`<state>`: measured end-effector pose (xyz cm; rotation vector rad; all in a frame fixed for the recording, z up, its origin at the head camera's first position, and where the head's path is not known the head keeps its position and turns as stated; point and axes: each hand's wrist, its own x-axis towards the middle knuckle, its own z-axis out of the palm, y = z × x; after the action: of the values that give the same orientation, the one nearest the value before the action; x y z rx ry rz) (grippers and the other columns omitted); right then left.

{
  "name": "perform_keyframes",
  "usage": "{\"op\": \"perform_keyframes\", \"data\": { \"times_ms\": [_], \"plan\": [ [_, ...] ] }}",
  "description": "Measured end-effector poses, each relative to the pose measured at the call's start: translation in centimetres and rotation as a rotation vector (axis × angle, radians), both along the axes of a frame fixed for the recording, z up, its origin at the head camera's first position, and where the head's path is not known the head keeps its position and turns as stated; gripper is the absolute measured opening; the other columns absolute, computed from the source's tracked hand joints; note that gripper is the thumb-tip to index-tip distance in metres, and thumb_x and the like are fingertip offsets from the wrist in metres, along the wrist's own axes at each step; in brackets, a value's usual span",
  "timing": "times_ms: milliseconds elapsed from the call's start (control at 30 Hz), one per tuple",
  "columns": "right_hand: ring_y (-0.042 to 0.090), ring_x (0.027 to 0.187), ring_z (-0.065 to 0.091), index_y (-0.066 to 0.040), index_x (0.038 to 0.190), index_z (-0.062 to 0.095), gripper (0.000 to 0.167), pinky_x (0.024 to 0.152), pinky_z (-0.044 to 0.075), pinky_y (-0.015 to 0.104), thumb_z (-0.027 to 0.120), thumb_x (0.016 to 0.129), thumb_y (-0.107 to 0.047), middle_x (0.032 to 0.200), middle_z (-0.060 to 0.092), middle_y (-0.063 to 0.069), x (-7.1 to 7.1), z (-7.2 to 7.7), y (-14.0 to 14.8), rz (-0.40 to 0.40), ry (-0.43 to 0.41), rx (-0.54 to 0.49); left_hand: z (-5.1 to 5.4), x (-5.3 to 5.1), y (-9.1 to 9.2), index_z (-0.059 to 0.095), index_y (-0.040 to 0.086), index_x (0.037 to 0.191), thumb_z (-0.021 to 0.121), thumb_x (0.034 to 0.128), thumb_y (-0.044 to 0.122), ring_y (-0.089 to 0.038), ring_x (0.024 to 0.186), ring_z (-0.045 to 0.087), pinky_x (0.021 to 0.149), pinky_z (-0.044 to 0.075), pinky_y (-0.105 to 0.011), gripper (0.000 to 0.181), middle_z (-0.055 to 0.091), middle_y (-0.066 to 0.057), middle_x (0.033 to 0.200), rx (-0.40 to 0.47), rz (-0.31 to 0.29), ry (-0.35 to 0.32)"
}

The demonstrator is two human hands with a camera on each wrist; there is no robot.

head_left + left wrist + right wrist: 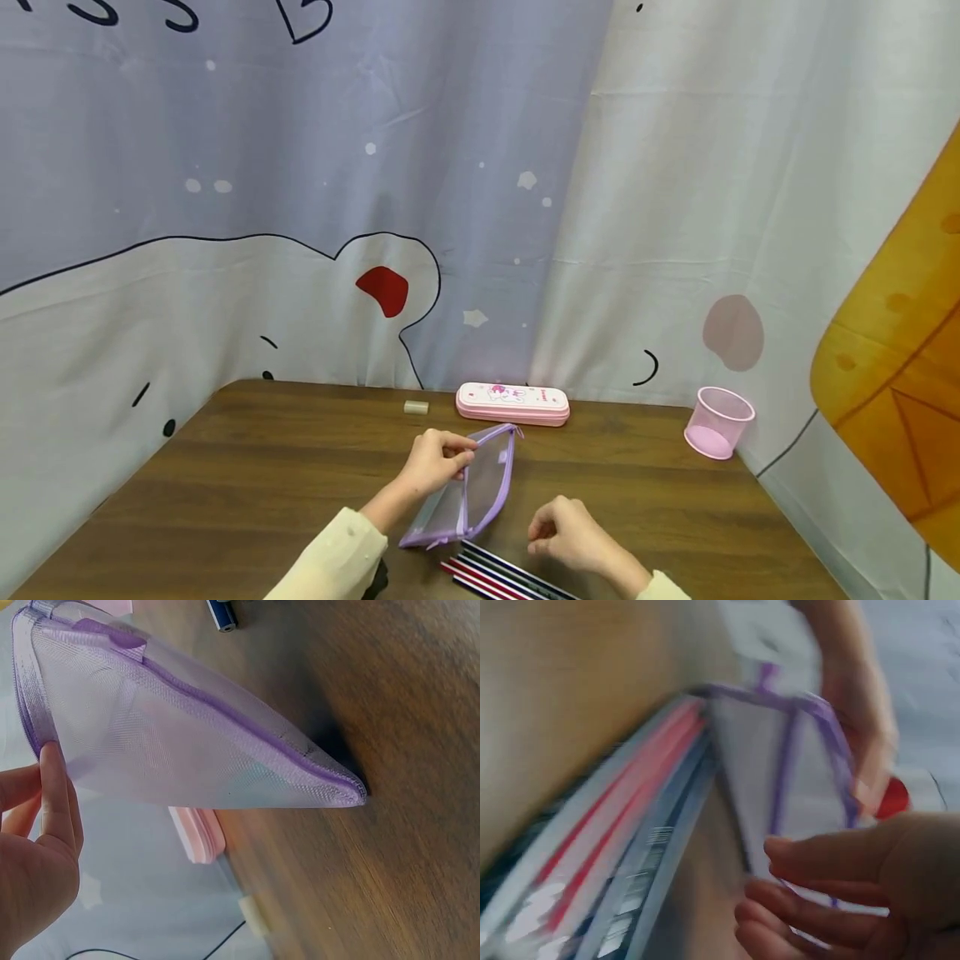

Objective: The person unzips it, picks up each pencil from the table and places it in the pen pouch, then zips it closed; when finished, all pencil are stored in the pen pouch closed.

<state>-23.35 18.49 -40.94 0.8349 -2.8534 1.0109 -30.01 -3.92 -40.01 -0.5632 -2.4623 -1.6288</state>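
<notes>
My left hand [435, 462] pinches the upper rim of a translucent mesh zip pouch [487, 479] with purple edging. The pouch stands tilted on the table, and its mouth gapes toward the right. In the left wrist view, fingertips and thumb grip the purple band of the pouch [180, 742] at its top corner. Below the pouch lies a bundle of slim pencils [502, 575], dark blue, red and white, cut off by the frame's lower edge. To the right of them hovers my right hand [573, 533], fingers loosely bent, nothing held. The right wrist view is blurred.
A pink pencil case [513, 405] with a cartoon lid lies at the table's back edge. Left of it is a small beige block [416, 407], perhaps an eraser. A pink mesh cup [717, 425] stands at the back right corner. A printed curtain [480, 208] hangs behind the table.
</notes>
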Motion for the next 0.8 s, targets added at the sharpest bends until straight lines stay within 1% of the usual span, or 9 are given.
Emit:
{"op": "perform_keyframes", "data": {
  "times_ms": [67,133,233,300,400,500,667,800],
  "plan": [
    [-0.008,0.051,0.043,-0.01,0.065,0.065,0.006,0.046,0.038,0.013,0.071,0.065,-0.008,0.056,0.059,-0.007,0.9,-0.1,0.3,0.011,0.029,0.075,0.1,0.0,0.0,0.067,-0.005,0.092,0.061,0.0784,0.001,-0.007,0.049,0.057,0.046,0.052,-0.018,0.016,0.065,-0.021,0.07,-0.002,-0.004,0.001],
    [-0.007,0.051,0.041,-0.011,0.065,0.065,0.006,0.046,0.037,0.013,0.071,0.064,-0.009,0.055,0.057,-0.01,1.6,-0.3,0.5,0.009,0.033,0.133,0.3,0.0,0.0,0.067,-0.005,0.092,0.061,0.0785,0.001,-0.007,0.049,0.057,0.046,0.052,-0.018,0.016,0.065,-0.019,0.069,-0.001,-0.006,0.0],
    [-0.006,0.052,0.041,-0.009,0.066,0.066,0.006,0.046,0.037,0.013,0.071,0.065,-0.009,0.056,0.056,-0.01,2.5,-0.7,0.6,0.02,0.0,0.174,0.4,0.0,-0.1,0.067,-0.005,0.092,0.061,0.0785,0.0,-0.009,0.05,0.057,0.047,0.052,-0.018,0.016,0.066,-0.017,0.07,0.005,-0.003,0.0],
    [-0.006,0.052,0.041,-0.007,0.067,0.066,0.006,0.046,0.037,0.013,0.072,0.065,-0.008,0.056,0.057,-0.008,2.8,-1.1,0.7,0.04,-0.019,0.173,0.4,0.0,-0.2,0.067,-0.005,0.092,0.061,0.0785,0.001,-0.01,0.05,0.058,0.047,0.052,-0.018,0.016,0.066,-0.016,0.07,0.006,0.001,0.003],
    [-0.008,0.052,0.041,-0.006,0.067,0.066,0.006,0.047,0.037,0.011,0.071,0.064,-0.005,0.056,0.058,-0.005,2.9,-1.7,0.8,0.065,-0.005,0.155,0.3,0.0,-0.3,0.067,-0.005,0.092,0.061,0.0785,0.0,-0.008,0.05,0.057,0.047,0.052,-0.018,0.015,0.066,-0.019,0.071,0.003,-0.003,0.005],
    [-0.009,0.052,0.041,-0.006,0.067,0.066,0.007,0.046,0.037,0.01,0.07,0.063,-0.003,0.056,0.059,-0.004,2.9,-2.2,0.8,0.065,0.015,0.126,0.1,0.0,-0.4,0.067,-0.005,0.092,0.061,0.0786,0.0,-0.004,0.049,0.056,0.047,0.052,-0.018,0.015,0.065,-0.022,0.071,0.002,-0.017,0.007],
    [-0.008,0.052,0.043,-0.004,0.069,0.067,0.01,0.047,0.04,0.011,0.068,0.06,0.002,0.057,0.061,-0.003,2.6,-2.1,0.6,0.054,-0.06,0.072,0.0,0.1,-0.5,0.067,-0.005,0.091,0.06,0.0786,0.001,-0.005,0.049,0.055,0.046,0.051,-0.017,0.016,0.064,-0.024,0.071,-0.005,-0.017,0.016],
    [-0.008,0.052,0.043,-0.004,0.068,0.067,0.011,0.047,0.04,0.012,0.069,0.059,0.002,0.056,0.06,-0.003,2.4,-1.9,0.5,0.045,-0.106,0.07,-0.2,0.1,-0.6,0.067,-0.005,0.091,0.061,0.0782,0.001,-0.008,0.049,0.057,0.046,0.052,-0.019,0.015,0.064,-0.023,0.07,-0.002,-0.009,0.003]
  ]
}}
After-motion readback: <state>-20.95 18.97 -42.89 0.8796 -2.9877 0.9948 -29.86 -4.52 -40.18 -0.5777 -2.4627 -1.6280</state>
